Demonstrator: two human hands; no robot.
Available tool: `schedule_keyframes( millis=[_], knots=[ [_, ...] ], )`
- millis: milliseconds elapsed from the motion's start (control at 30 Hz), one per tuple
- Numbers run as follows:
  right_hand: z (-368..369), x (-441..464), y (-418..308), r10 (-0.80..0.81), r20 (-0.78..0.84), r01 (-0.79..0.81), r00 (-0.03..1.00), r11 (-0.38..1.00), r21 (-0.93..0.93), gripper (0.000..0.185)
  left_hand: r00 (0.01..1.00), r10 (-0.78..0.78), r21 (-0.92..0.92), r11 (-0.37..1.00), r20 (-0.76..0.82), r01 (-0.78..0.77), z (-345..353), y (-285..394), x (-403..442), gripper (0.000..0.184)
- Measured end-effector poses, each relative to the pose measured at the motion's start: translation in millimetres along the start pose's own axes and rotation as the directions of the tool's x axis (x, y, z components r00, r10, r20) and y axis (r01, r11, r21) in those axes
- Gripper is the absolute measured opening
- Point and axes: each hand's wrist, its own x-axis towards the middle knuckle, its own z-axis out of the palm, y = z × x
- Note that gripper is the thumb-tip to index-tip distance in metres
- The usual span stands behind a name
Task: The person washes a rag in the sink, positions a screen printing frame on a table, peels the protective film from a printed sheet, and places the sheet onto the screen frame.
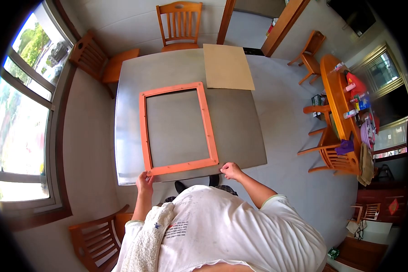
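An orange rectangular frame (208, 123) with small dark marks along its sides lies flat on the grey table (233, 122). My left hand (144, 183) is at the frame's near left corner, its fingers closed on that corner. Just off the near right corner is my right hand (231, 171), fingers pinched together by the table edge; whether anything small is between them cannot be made out. A brown board (229, 67) rests at the table's far right corner, beyond the frame.
Wooden chairs stand at the far side (180, 22), far left (93, 56) and near left (99, 242). To the right, a wooden table (333, 90) holds bottles and a purple basket (367, 133), with more chairs around it. Windows line the left wall.
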Motion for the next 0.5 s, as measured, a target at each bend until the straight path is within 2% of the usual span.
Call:
schedule_keyframes(
  millis=[167,500],
  knots=[
    [0.6,-4.9,-2.7,-0.001,0.003,0.001,1.0,1.0,0.031,0.022,1.0,0.007,-0.025,1.0,0.0,-0.007,3.3,2.8,0.9,0.024],
    [0.6,-2.9,-5.5,0.024,0.005,-0.024,1.0,1.0,0.008,0.022,0.996,-0.054,0.19,0.979,-0.075,0.067,-3.4,-0.1,9.8,0.023]
  ],
)
